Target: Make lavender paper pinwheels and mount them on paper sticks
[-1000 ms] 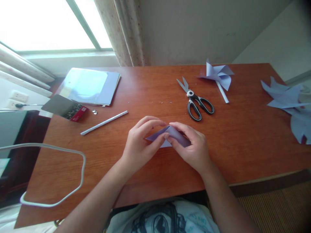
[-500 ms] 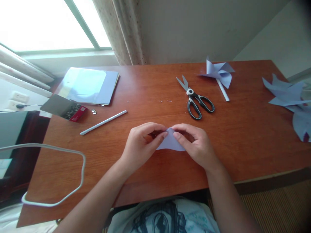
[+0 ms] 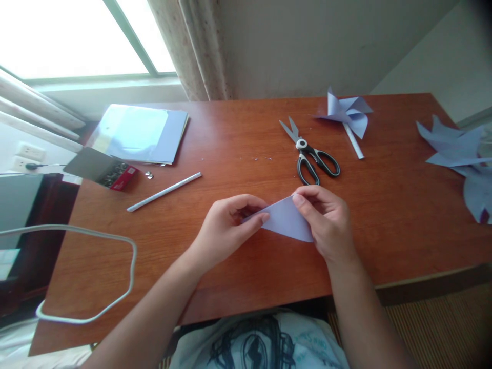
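Note:
A folded piece of white paper (image 3: 287, 219) is held between my two hands, above the near part of the wooden table. My left hand (image 3: 232, 220) pinches its left corner between thumb and fingers. At the upper right corner, my right hand (image 3: 325, 218) pinches the paper too. Just beyond my right hand lie scissors (image 3: 302, 145) with black and grey handles, blades apart. A rolled white paper stick (image 3: 164, 192) lies to the left of my left hand.
A paper pinwheel on a stick (image 3: 348, 115) lies at the back right, more cut paper shapes (image 3: 457, 148) at the far right. At the left are a folder (image 3: 142, 134), an open box of small metal pieces (image 3: 115, 177), and a white cable (image 3: 132, 266).
My right hand has moved right, away from my left hand, and the paper is turned so that a long straight edge shows between them.

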A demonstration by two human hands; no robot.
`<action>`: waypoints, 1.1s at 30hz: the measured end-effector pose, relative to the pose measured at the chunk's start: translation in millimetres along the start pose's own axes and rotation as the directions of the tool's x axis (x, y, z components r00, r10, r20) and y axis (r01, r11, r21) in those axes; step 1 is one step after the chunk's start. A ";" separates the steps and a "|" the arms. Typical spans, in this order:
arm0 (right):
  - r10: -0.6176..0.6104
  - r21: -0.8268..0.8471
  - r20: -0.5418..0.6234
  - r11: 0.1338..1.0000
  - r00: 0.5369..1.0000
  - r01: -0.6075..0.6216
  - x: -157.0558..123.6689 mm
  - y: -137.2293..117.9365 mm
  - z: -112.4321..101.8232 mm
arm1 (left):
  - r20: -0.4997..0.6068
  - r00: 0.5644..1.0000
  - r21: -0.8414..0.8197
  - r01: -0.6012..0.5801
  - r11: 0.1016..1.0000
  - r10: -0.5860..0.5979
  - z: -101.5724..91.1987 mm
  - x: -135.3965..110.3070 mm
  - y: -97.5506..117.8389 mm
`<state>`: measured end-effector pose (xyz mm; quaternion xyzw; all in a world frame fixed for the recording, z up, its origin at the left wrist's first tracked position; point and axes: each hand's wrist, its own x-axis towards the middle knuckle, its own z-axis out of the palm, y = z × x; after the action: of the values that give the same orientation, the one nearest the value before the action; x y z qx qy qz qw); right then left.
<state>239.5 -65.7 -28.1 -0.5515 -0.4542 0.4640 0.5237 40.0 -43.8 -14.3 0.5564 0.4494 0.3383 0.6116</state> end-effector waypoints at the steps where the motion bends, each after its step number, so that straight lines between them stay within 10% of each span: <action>1: 0.001 0.043 -0.031 0.999 1.000 0.001 0.8 1.8 -1.0 | -0.012 0.999 -0.065 0.032 0.997 -0.033 -0.2 0.6 1.2; 8: -0.022 0.134 -0.130 0.990 0.991 0.040 2.8 6.8 -1.6 | -0.081 0.986 -0.286 0.120 0.951 -0.149 -0.1 3.0 6.1; 21: -0.084 0.025 -0.154 0.996 0.984 0.089 4.0 9.4 0.9 | -0.175 0.982 -0.205 0.039 0.978 -0.076 1.8 0.4 3.0; 27: -0.055 -0.012 -0.111 0.998 0.992 0.054 2.0 6.6 0.1 | -0.051 0.997 -0.077 0.047 0.996 -0.051 -1.3 -0.5 3.2; 33: 0.015 -0.194 0.188 0.981 0.982 0.023 -0.3 -3.4 2.9 | 0.151 0.988 0.180 0.010 0.984 -0.038 -5.8 -2.3 4.3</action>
<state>236.5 -65.4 -24.7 -0.5530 -0.5461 0.4662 0.4227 34.2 -43.1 -9.5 0.6280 0.4361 0.2452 0.5961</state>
